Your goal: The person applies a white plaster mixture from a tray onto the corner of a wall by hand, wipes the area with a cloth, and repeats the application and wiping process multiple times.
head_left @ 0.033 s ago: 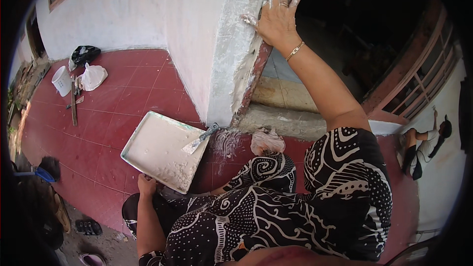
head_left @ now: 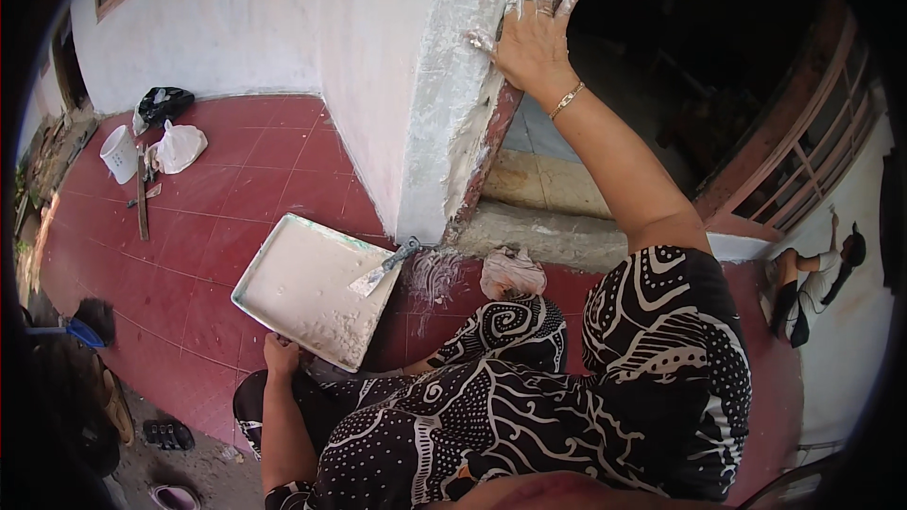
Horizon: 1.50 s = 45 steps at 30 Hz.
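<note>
My right hand [head_left: 534, 42] is raised against the plastered wall edge [head_left: 453, 123] beside a reddish door frame [head_left: 491, 146]. Its fingers are spread and smeared with white paste; a bracelet circles the wrist. Low on the left, my left hand [head_left: 282, 356] is closed at the near rim of a shallow white tray [head_left: 244, 295]. Its fingertips are partly hidden there. Creamy white paste [head_left: 307, 274] fills the tray, lumpy toward the near right corner. A putty knife [head_left: 385, 267] lies across the tray's right side, blade in the paste and handle over the rim.
A crumpled, stained cloth [head_left: 513, 273] lies by the doorstep [head_left: 548, 234]. Farther left on the red tiles are a white bucket [head_left: 119, 154], plastic bags [head_left: 178, 147] and a wooden stick [head_left: 143, 203]. Sandals [head_left: 168, 434] sit at lower left. Another person [head_left: 817, 283] crouches by the right wall.
</note>
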{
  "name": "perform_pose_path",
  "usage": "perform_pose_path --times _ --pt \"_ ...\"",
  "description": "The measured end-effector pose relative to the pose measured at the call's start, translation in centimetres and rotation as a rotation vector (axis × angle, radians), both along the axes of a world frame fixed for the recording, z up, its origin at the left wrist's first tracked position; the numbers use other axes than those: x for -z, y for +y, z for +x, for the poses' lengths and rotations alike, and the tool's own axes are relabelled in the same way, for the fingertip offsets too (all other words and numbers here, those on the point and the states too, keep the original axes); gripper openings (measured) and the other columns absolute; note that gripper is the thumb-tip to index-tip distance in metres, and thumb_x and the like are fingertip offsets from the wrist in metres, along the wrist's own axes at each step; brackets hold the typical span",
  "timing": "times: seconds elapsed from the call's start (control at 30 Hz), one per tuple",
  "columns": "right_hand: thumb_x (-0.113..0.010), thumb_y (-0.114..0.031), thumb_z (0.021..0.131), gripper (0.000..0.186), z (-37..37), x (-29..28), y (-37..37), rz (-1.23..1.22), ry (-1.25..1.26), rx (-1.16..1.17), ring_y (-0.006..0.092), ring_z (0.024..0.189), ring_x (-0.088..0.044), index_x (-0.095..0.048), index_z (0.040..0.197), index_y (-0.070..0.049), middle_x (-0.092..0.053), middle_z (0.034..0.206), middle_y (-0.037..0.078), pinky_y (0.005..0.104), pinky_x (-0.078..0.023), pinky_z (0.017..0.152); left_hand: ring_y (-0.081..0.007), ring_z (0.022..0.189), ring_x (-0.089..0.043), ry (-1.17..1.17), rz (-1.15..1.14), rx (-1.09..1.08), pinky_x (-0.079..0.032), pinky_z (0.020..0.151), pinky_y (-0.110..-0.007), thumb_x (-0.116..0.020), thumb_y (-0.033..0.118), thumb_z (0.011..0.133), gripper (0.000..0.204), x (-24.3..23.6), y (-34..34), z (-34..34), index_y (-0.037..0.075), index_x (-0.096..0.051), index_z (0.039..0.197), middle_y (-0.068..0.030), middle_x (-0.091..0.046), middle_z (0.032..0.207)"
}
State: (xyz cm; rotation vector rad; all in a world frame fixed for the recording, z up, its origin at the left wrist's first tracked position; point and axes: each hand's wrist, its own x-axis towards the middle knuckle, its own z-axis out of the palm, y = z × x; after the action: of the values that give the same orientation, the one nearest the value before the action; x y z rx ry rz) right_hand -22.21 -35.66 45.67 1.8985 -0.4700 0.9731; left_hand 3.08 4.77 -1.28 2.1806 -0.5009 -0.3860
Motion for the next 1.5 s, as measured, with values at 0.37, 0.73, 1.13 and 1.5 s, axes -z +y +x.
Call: perform_pose_path --times 0.37,0.73,1.13,1.5 --pt "-0.065 -0.031 0.08 0.038 -1.4 -2.0 1.8 0.195 0.209 0.355 0.0406 0.139 -0.025 -0.068 0.101 0.0 -0.036 0.145 0.024 0.0697 -0.013 0.106 -0.0208 0.059 -0.064 0.119 -0.039 0.029 -0.052 0.052 -0.031 -0.061 0.001 0.072 0.03 -2.8 -0.3 -0.7 -0.012 -0.05 0.097 -0.0159 -0.064 0.076" --pt "-0.059 -0.021 0.076 0.031 -2.6 -3.6 0.6 0.037 0.074 -0.019 0.041 0.135 -0.029 -0.071 0.099 -0.003 -0.046 0.135 0.025 0.0718 -0.015 0.103 -0.0196 0.059 -0.064 0.078 -0.026 0.019 -0.052 0.051 -0.031 -0.065 0.004 0.075 0.032 -2.7 -0.4 -1.0 -0.011 -0.05 0.098 -0.0149 -0.064 0.076" --pt "-0.06 -0.012 0.072 0.012 -1.6 -2.4 -0.1 0.08 -0.105 0.023 0.0307 0.109 -0.049 -0.071 0.077 -0.008 -0.06 0.108 0.009 0.0636 -0.026 0.1 -0.0202 0.061 -0.064 0.081 -0.003 0.035 -0.053 0.054 -0.031 -0.065 0.004 0.075 0.032 -1.7 -0.5 -0.5 -0.011 -0.048 0.098 -0.0159 -0.064 0.078" --pt "-0.064 -0.017 0.068 0.013 -1.1 -4.2 1.4 0.194 -0.031 0.113 0.0327 0.107 -0.05 -0.072 0.073 -0.009 -0.062 0.094 0.015 0.0546 -0.033 0.083 -0.0216 0.067 -0.066 0.015 0.037 0.026 -0.053 0.057 -0.032 -0.065 0.005 0.074 0.032 -2.8 -0.3 -1.1 -0.011 -0.049 0.097 -0.0158 -0.064 0.079"
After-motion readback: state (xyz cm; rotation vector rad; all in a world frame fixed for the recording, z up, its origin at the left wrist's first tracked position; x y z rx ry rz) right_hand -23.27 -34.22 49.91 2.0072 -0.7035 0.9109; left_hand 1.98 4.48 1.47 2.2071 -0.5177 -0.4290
